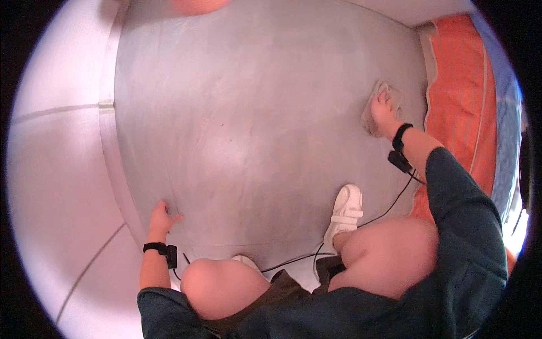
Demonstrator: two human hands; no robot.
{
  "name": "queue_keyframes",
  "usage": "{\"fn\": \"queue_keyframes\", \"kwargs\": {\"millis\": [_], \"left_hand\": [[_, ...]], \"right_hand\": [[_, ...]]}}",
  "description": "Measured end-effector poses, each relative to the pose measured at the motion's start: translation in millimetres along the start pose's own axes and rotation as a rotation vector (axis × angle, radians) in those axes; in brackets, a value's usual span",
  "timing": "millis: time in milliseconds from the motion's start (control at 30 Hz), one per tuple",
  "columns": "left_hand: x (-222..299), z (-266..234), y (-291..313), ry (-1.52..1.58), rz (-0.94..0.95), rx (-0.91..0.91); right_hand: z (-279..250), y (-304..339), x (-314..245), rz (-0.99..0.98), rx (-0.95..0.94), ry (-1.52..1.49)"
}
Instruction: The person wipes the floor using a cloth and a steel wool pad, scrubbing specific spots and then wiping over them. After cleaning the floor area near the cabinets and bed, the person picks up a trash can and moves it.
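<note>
My right hand [383, 112] presses a crumpled grey-beige cloth [367, 120] against the grey floor [271, 107], with the fingers curled over it. The cloth lies near the floor's right side, partly hidden under the hand. Low on the left, my left hand [162, 218] holds nothing. Its thumb stands apart from the fingers, close to the floor's left edge. Whether it touches the floor I cannot tell.
An orange-red cloth [458, 96] hangs along the right edge, beside blue fabric [507, 135]. A pale wall [62, 164] bounds the left. My white shoe [346, 208] stands on the floor, near a black cable [389, 210]. A rounded orange-red thing [199, 4] shows at the top.
</note>
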State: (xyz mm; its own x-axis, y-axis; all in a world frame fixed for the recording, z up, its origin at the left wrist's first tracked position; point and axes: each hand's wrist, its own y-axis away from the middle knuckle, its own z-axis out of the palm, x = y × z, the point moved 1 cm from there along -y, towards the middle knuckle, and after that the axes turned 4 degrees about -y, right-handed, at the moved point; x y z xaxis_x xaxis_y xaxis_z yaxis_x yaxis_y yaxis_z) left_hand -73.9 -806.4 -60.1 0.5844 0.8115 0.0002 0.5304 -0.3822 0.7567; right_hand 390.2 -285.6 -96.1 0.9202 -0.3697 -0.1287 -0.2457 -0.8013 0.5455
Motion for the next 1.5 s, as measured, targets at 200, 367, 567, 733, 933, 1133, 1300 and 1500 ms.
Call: {"fn": "queue_keyframes", "kwargs": {"millis": [200,367,567,733,933,1133,1300,1500], "left_hand": [[-3,8,7,0.368,-0.09,0.095],[-13,35,-9,0.279,0.105,0.29],[-1,41,-9,0.296,0.139,0.319],[17,46,-18,0.342,0.204,0.278],[8,54,-22,0.358,0.197,0.327],[13,44,-24,0.329,0.153,0.289],[15,53,-34,0.266,0.167,0.277],[4,65,-28,0.346,0.281,0.462]], "right_hand": [[66,63,-83,-0.095,-0.051,0.242],[147,133,-165,-0.132,0.035,0.068],[216,186,-259,-0.051,0.044,-0.279],[245,185,-306,-0.436,0.123,0.502],[281,272,-358,-0.988,0.277,0.289],[338,315,-387,-1.583,0.384,0.208],[346,374,-334,-2.008,0.062,0.242],[326,390,-292,-2.185,-0.38,0.452]]}}
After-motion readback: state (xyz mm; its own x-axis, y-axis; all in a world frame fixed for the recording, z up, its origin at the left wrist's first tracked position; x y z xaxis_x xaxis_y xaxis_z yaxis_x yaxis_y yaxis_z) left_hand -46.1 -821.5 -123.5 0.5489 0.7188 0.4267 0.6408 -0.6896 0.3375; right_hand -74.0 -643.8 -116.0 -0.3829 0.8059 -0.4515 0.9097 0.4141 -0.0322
